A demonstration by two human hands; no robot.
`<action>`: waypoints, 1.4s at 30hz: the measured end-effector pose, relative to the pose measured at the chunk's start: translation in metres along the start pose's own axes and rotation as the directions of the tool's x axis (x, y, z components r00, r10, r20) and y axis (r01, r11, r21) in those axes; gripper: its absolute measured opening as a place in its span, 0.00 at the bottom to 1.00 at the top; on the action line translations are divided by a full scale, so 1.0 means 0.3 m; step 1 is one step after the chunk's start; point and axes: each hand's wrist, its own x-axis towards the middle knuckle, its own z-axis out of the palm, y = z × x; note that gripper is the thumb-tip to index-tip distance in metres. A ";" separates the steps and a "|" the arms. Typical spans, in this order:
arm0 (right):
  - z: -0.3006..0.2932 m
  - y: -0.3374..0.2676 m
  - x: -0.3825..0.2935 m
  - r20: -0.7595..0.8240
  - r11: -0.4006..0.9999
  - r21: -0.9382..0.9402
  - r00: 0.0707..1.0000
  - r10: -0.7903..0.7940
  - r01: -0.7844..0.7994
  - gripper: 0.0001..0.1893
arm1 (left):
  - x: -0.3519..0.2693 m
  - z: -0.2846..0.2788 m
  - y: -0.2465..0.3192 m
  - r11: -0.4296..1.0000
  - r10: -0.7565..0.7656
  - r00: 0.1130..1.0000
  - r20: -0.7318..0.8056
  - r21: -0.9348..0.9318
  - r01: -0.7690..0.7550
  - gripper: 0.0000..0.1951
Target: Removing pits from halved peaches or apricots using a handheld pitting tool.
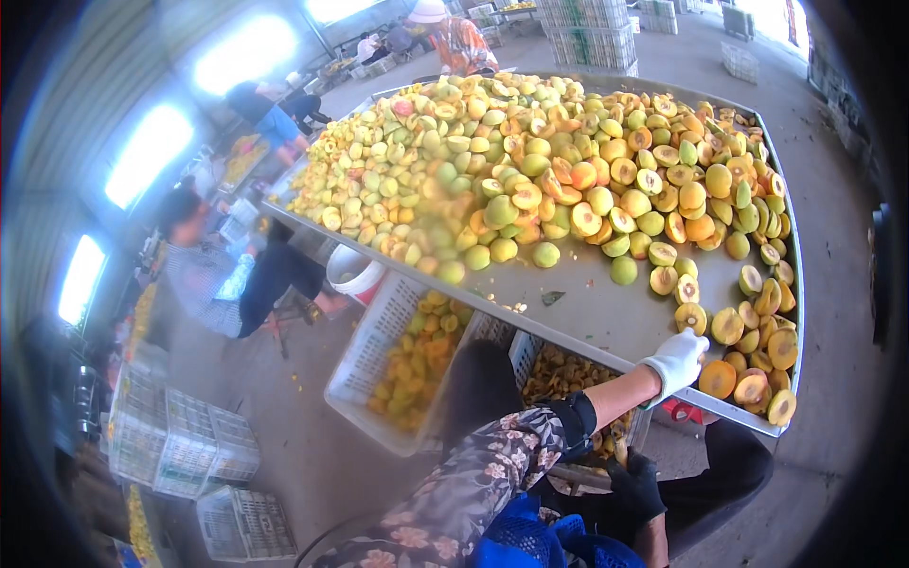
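Observation:
My left hand (676, 361), in a white glove, reaches over the near edge of a metal-topped table (589, 305). Its fingertips are beside a halved yellow peach (690, 319); whether they grip anything cannot be made out. Lower down, my right hand (637, 487) wears a black glove and is closed around a small tan, elongated object (621, 450), too small to identify. That hand is above my lap, next to a crate (524, 351) of brownish fruit pieces (561, 373) under the table edge. Halved peaches (540, 153), some with pits showing, are heaped across the table.
A raised metal rim (454, 290) borders the table. Below it stand a white plastic crate (358, 376) of peach pieces and a white bucket (355, 270). A seated person (213, 270) works at left. Stacked crates (184, 433) stand lower left. Another person (461, 46) is across the table.

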 end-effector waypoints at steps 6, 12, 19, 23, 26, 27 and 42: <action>-0.004 0.086 0.035 -0.063 0.820 -0.492 0.928 -0.368 0.292 0.06 | -0.074 -0.159 -0.025 0.985 -0.040 0.963 -0.268 -0.173 -0.008 0.18; -0.016 -0.176 -0.011 -0.372 0.922 0.314 0.923 -0.099 0.226 0.11 | -0.375 -0.305 0.013 0.893 0.036 0.984 -0.176 -0.435 -0.111 0.21; 0.067 -0.254 0.029 -0.411 0.875 0.250 0.864 -0.291 0.414 0.20 | -0.585 -0.292 0.070 0.877 0.085 0.981 -0.176 -0.454 -0.157 0.22; 0.128 -0.341 0.020 -0.408 0.857 0.336 0.881 -0.241 0.390 0.20 | -0.616 -0.280 0.067 0.893 0.057 0.893 -0.447 -0.377 -0.245 0.20; 0.179 -0.385 0.011 -0.495 0.878 0.219 0.823 -0.277 0.427 0.19 | -0.628 -0.287 0.069 0.880 0.026 0.894 -0.447 -0.414 -0.233 0.17; 0.180 -0.378 0.015 -0.495 0.879 0.214 0.823 -0.278 0.426 0.19 | -0.631 -0.282 0.064 0.878 0.025 0.893 -0.450 -0.418 -0.236 0.17; 0.168 -0.283 0.022 -0.104 0.609 0.767 0.975 -0.196 0.204 0.18 | -0.668 -0.269 0.052 0.752 0.140 0.894 -0.426 -0.542 -0.376 0.34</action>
